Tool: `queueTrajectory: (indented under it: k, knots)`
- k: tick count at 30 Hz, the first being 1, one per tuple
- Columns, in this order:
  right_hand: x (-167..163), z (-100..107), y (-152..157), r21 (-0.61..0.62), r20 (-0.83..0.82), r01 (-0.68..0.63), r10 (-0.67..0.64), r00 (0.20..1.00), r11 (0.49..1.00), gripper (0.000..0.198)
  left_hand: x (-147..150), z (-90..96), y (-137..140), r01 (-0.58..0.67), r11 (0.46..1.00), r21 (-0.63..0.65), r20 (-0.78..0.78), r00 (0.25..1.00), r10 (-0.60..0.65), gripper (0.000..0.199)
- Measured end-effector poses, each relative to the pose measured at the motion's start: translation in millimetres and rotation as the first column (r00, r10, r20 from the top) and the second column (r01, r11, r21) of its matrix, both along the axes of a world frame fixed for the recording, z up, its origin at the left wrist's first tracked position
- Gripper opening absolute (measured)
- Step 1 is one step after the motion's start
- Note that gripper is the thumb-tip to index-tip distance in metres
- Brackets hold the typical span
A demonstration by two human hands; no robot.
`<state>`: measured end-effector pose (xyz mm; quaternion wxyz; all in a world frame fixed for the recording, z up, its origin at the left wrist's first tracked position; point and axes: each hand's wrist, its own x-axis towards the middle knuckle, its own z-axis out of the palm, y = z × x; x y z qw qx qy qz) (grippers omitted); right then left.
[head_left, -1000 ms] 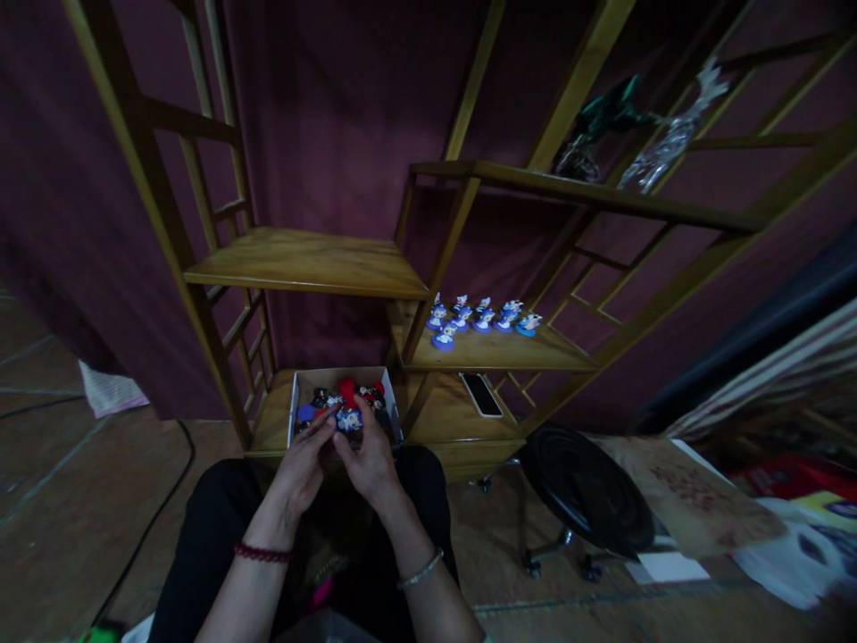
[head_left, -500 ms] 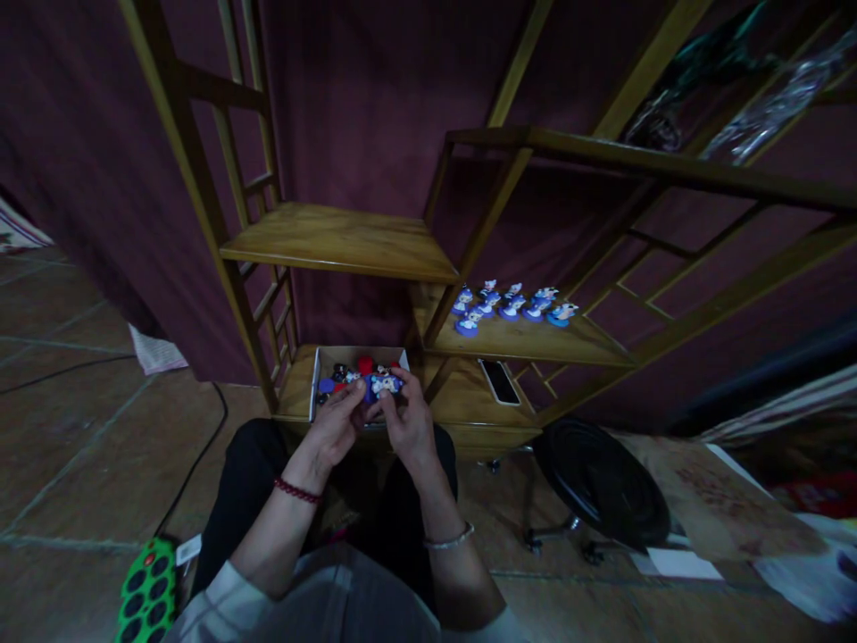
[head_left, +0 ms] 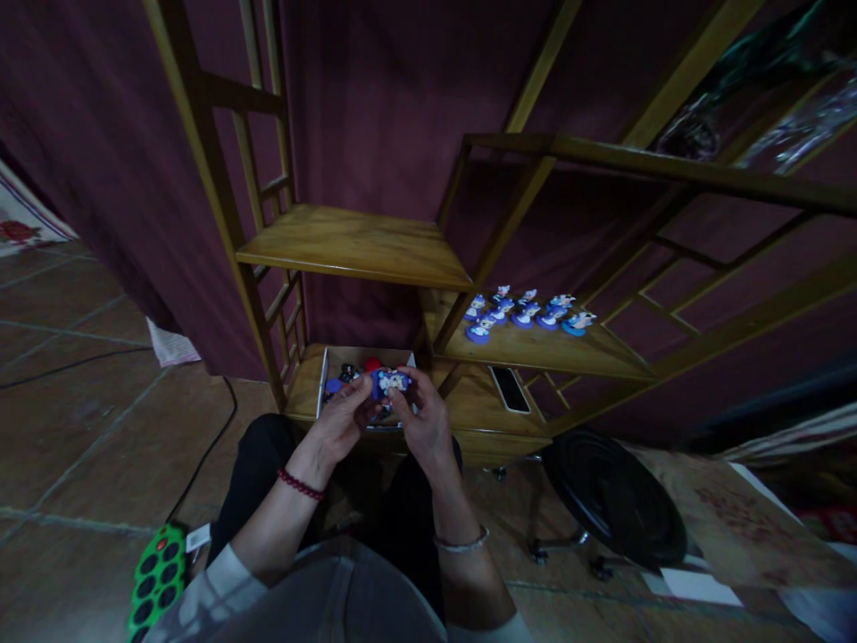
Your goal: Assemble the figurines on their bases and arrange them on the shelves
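Observation:
Between my two hands lies a small purple-and-white figurine (head_left: 392,383), tilted on its side. My left hand (head_left: 343,420) is closed on its purple base end. The fingers of my right hand (head_left: 424,416) pinch its other end. Right below and behind them, an open white box (head_left: 323,382) on the low shelf contains several dark, red and purple pieces, partly hidden by my hands. To the right, several similar figurines (head_left: 526,313) on round bases stand grouped on a higher wooden shelf.
A phone (head_left: 510,390) lies on the low shelf right of the box. Wooden posts and an upper shelf board (head_left: 354,241) rise around my reach. A black round stool (head_left: 612,500) stands at right, and a green power strip (head_left: 158,576) lies on the floor at left.
The whole scene has shifted slightly right in view as my head turned. Both hands still hold the figurine, and its pose looks much the same.

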<state>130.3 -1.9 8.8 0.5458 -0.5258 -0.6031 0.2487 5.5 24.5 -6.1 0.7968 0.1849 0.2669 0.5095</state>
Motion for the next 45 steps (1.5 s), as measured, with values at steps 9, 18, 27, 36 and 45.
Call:
queueTrajectory:
  k: [9,18,27,36,45]
  knots:
    - [2,4,4,-0.026,0.001,0.002,-0.002,1.000,1.000,0.028,-1,7.5,6,-0.005,1.000,0.024,0.002,1.000,0.005,0.014]
    - [3,6,8,0.006,0.006,-0.020,0.020,1.000,1.000,0.028,-1,12.4,7,-0.033,0.999,-0.030,-0.005,0.999,0.033,0.009]
    - [4,6,9,0.030,0.095,-0.052,0.049,0.994,0.998,0.028,-2,8.8,5,-0.038,0.998,-0.053,-0.012,0.999,0.037,0.012]
    - [7,13,12,0.072,0.268,-0.117,0.093,0.959,0.991,0.025,-5,6.9,4,-0.004,0.999,-0.044,0.031,0.999,0.005,0.021]
    - [11,17,17,0.097,0.333,-0.187,0.145,0.932,0.978,0.026,-5,7.1,3,0.018,0.994,-0.108,0.074,0.997,-0.010,0.023]
